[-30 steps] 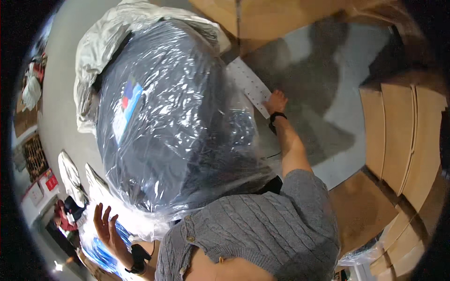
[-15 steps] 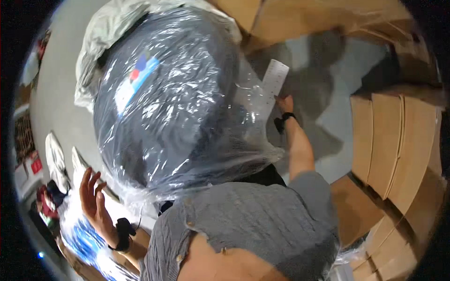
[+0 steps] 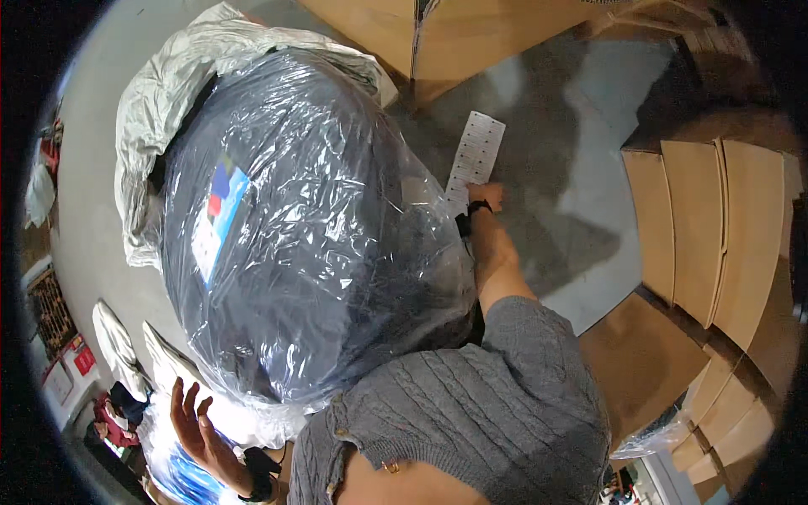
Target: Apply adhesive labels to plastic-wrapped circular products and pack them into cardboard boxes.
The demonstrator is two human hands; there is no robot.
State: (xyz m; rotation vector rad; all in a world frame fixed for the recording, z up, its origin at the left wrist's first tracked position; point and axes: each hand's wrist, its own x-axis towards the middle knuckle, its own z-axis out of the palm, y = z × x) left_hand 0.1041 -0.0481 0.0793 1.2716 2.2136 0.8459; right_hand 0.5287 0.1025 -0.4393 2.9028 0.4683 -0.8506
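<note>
The left hand [image 3: 195, 421] hangs low at the lower left, fingers spread, palm open, holding nothing. Against the chest bulges a big dark bundle [image 3: 311, 227], wrapped in crinkled, shiny clear plastic, with a small blue, red and white label on its left flank. At its right edge the right hand [image 3: 486, 196] pinches a white paper strip [image 3: 475, 160].

Grey floor [image 3: 547, 126]: cardboard boxes [image 3: 715, 227], wrapped bundle [image 3: 303, 227].
</note>
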